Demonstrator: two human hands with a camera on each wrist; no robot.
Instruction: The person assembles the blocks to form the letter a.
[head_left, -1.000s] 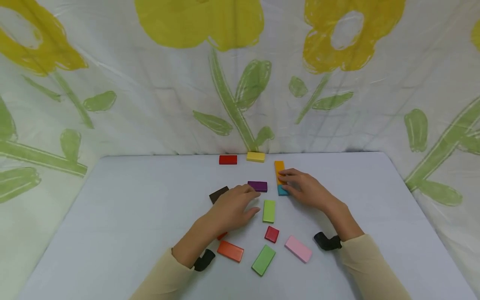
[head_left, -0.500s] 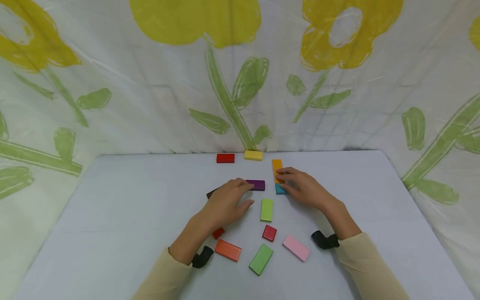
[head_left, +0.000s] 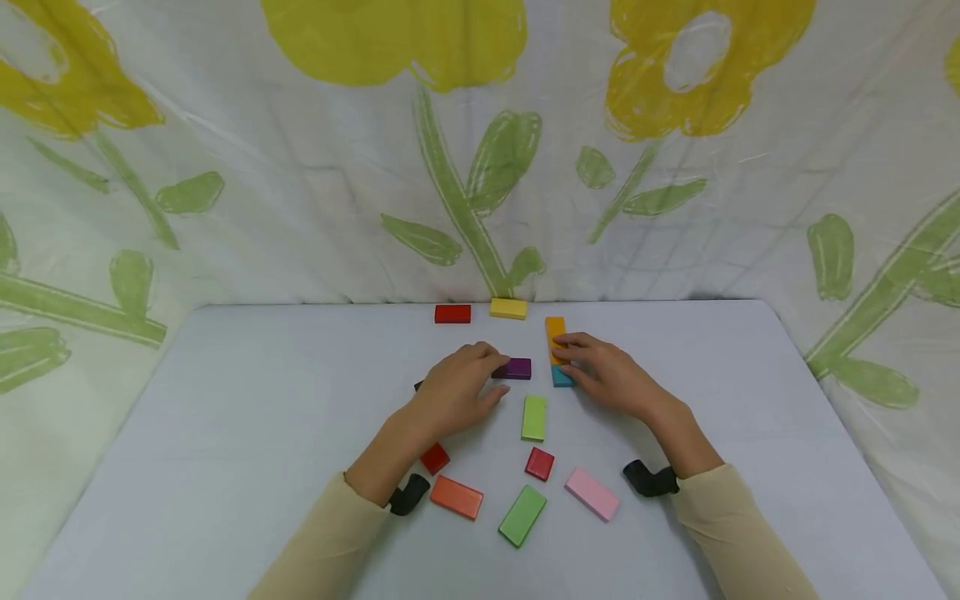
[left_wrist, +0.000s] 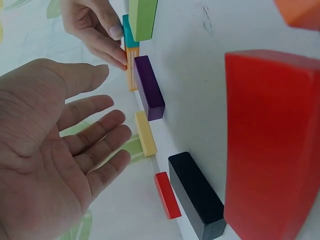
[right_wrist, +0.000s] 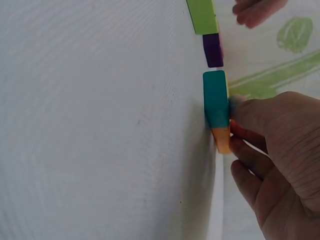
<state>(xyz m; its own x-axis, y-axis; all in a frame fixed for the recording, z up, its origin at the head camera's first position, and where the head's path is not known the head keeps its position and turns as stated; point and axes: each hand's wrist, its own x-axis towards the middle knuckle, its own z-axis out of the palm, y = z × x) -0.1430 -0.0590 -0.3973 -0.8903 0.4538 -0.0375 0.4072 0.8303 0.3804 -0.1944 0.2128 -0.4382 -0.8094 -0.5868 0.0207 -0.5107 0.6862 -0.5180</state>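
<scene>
In the head view my left hand (head_left: 456, 392) overlaps the near end of a purple block (head_left: 517, 368). The left wrist view shows its fingers spread loosely and holding nothing, with the purple block (left_wrist: 149, 89) beyond the fingertips. A dark block (left_wrist: 196, 195) lies mostly hidden under this hand in the head view. My right hand (head_left: 609, 375) rests its fingertips on an orange block (head_left: 556, 332), its thumb on the teal block (head_left: 562, 377) lined up end to end with it. In the right wrist view the thumb sits at the edge of the teal block (right_wrist: 216, 97).
A red block (head_left: 452, 314) and a yellow block (head_left: 508, 309) lie along the table's back edge. Nearer are lime (head_left: 534, 418), small red (head_left: 539, 464), pink (head_left: 592, 494), green (head_left: 522, 517) and orange-red (head_left: 457, 497) blocks. A flowered cloth (head_left: 315, 225) hangs behind.
My left hand has moved a little left and away, now overlapping the purple block and covering more of the dark one. The right hand stays on the orange and teal blocks.
</scene>
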